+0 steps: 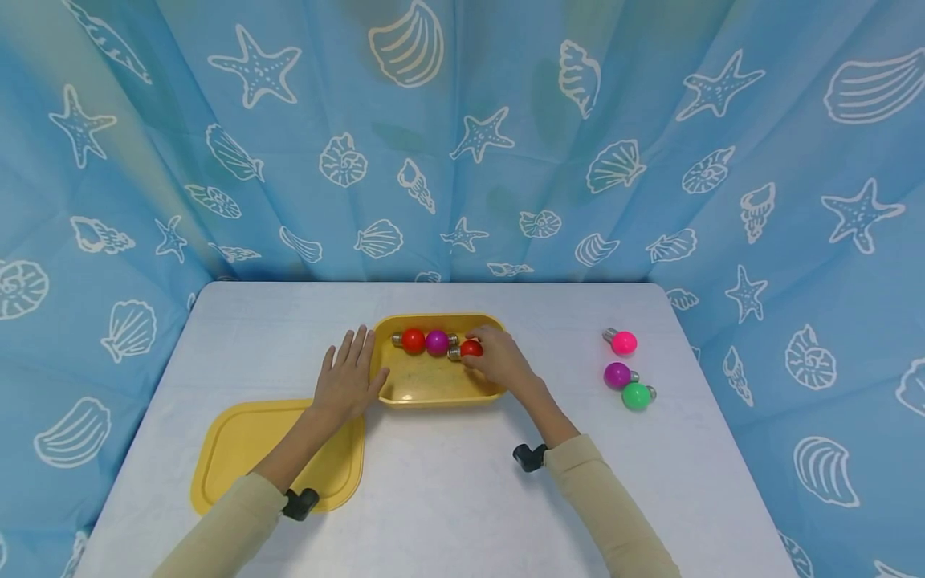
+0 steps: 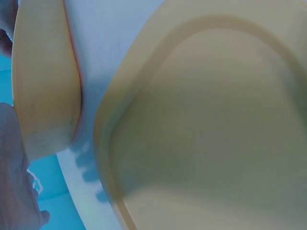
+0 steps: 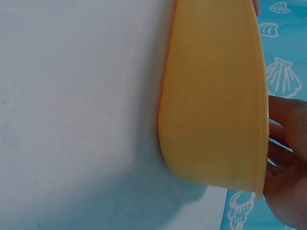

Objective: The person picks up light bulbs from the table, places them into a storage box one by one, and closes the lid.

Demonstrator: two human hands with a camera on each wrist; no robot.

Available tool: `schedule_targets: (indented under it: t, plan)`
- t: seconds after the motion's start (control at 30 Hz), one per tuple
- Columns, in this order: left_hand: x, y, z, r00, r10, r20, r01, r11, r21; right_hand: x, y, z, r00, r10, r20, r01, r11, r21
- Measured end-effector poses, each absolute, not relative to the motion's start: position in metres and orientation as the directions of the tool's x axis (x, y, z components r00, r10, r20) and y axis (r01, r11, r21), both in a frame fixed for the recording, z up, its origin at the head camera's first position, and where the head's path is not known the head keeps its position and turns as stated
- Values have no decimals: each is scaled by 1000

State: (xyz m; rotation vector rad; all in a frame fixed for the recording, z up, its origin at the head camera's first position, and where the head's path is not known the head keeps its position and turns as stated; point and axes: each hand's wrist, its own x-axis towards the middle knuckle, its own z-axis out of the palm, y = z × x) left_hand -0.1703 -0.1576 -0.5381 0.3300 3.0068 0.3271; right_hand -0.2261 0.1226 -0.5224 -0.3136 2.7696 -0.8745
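Note:
A yellow plastic container stands at the middle of the table. Inside it a red light bulb and a purple light bulb lie in a row near the back wall. My right hand reaches over the container's right end and pinches a second red light bulb, its metal base pointing left. In the right wrist view the container wall hides the fingertips of the right hand. My left hand, fingers straight, rests against the container's left rim.
A flat yellow lid lies at the front left, under the left forearm. To the right on the white table are a pink bulb, a purple bulb and a green bulb. A blue shell-print curtain hangs behind.

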Motion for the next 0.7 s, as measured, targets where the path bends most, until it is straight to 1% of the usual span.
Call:
schedule_targets:
  t: [0.17,0.37,0.47,0.6,0.7]
  plan:
    - [-170,-157,-537,-972,224,-74,202,953,227,-225,132,-522,-961,-260,-100,-146,776,-613]
    - [-170,-157,-537,-972,224,-74,201,952,232,-222,145,-514,-968,-240,-67,-130,715,-687]
    - [-170,-157,-537,-972,223,-77,200,952,231,-220,153,-511,-969,-246,-36,-147,682,-716]
    - [-170,-157,-537,-972,223,-80,200,953,226,-218,165,-510,-968,-252,0,-171,658,-734]
    - [-170,-157,-536,-971,223,-81,200,953,227,-214,175,-508,-972,-234,-3,-156,657,-738]
